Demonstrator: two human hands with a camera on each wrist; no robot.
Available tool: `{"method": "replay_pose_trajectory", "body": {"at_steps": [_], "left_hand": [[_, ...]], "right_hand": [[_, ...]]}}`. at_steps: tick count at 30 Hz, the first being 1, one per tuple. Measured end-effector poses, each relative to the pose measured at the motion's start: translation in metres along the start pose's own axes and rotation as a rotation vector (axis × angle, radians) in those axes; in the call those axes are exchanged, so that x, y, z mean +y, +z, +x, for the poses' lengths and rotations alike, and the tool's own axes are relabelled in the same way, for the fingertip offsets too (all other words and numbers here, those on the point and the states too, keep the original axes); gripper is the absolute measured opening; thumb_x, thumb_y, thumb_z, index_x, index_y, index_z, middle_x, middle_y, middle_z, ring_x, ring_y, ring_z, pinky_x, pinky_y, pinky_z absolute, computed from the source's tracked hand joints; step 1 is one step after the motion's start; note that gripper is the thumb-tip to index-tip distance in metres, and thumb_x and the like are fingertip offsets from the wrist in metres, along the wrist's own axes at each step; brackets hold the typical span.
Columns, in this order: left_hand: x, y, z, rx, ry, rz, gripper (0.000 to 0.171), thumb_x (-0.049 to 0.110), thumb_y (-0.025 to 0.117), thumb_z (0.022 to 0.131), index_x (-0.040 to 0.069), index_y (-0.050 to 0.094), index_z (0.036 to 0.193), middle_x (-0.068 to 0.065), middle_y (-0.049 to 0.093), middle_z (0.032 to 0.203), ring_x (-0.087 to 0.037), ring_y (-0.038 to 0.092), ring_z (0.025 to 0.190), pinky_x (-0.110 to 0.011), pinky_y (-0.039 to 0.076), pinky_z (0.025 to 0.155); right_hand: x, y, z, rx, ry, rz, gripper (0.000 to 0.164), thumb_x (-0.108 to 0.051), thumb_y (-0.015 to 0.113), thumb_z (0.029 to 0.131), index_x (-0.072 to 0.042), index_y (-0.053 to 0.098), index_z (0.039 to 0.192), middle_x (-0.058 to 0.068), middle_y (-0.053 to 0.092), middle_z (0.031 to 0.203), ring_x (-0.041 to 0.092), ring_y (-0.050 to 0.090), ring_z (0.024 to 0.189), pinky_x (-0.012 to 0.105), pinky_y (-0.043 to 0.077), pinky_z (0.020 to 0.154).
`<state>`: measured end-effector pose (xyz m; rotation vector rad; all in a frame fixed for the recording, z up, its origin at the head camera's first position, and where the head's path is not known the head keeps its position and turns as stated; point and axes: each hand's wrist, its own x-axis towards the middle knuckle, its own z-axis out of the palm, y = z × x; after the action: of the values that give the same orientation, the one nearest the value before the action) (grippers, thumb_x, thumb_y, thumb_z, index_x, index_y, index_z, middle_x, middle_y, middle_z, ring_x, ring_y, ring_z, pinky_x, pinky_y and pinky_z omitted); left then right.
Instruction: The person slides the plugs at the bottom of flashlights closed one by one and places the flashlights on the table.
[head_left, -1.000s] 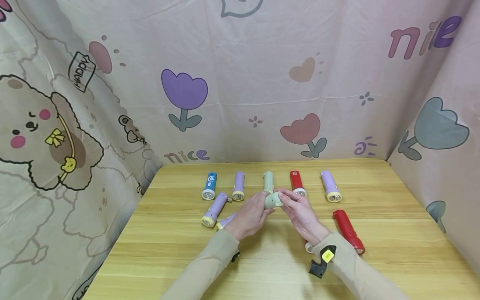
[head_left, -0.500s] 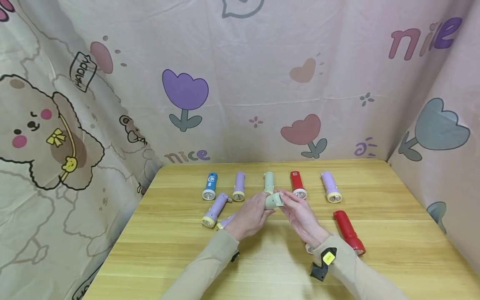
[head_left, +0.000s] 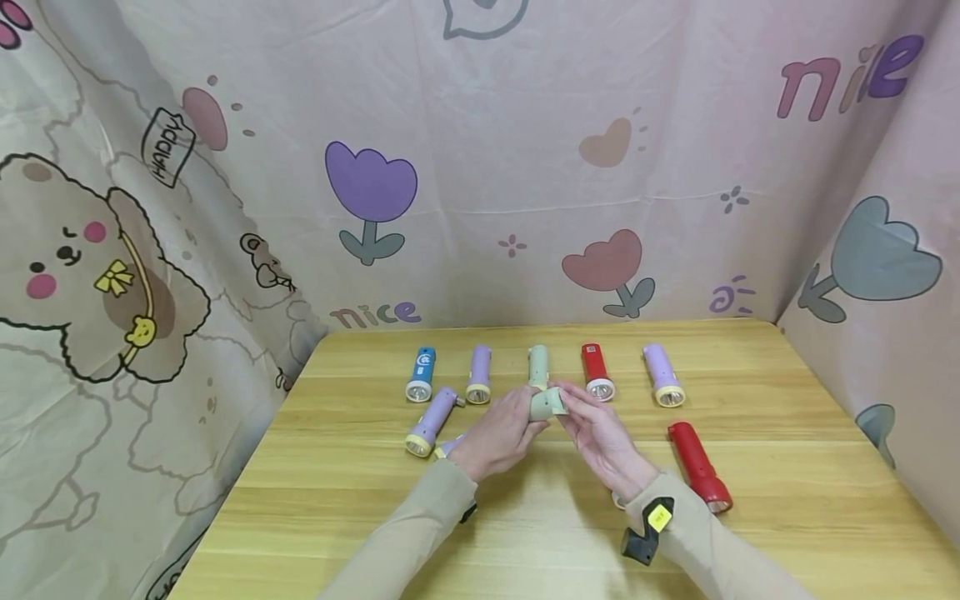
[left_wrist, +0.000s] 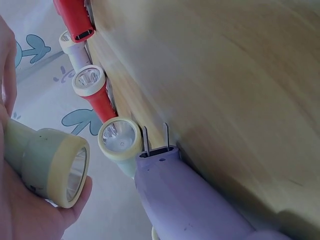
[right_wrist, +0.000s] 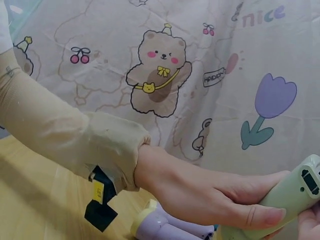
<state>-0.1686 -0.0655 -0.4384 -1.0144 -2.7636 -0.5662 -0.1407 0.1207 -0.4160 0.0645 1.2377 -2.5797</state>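
Note:
My left hand grips a pale green flashlight above the middle of the table. In the left wrist view its cream-rimmed lamp faces right. My right hand pinches the tail end, its fingertips beside the small dark socket that shows in the right wrist view. Close to my left hand lies a purple flashlight with two metal prongs folded out. Another purple flashlight is partly hidden by my left hand.
Along the back of the wooden table lie a blue flashlight, two purple ones, a pale green one and a red one. A larger red flashlight lies right of my right wrist. A white rim shows under that wrist.
Both hands stay on the pale green flashlight in nearly the same place. My right wrist has shifted slightly and covers more of the flashlight beneath it.

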Motion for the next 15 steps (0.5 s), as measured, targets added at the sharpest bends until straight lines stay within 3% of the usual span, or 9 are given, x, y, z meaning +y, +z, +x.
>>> {"method": "replay_pose_trajectory", "body": {"at_steps": [15], "left_hand": [[-0.0011, 0.0022, 0.0003, -0.007, -0.012, 0.024, 0.04, 0.031, 0.049, 0.106, 0.005, 0.042, 0.136, -0.007, 0.064, 0.115, -0.019, 0.062, 0.105, -0.034, 0.055, 0.093]], "right_hand": [[-0.0022, 0.0023, 0.0017, 0.045, 0.052, 0.018, 0.028, -0.003, 0.049, 0.103, -0.019, 0.071, 0.098, -0.008, 0.07, 0.11, 0.005, 0.064, 0.108, 0.018, 0.051, 0.103]]}}
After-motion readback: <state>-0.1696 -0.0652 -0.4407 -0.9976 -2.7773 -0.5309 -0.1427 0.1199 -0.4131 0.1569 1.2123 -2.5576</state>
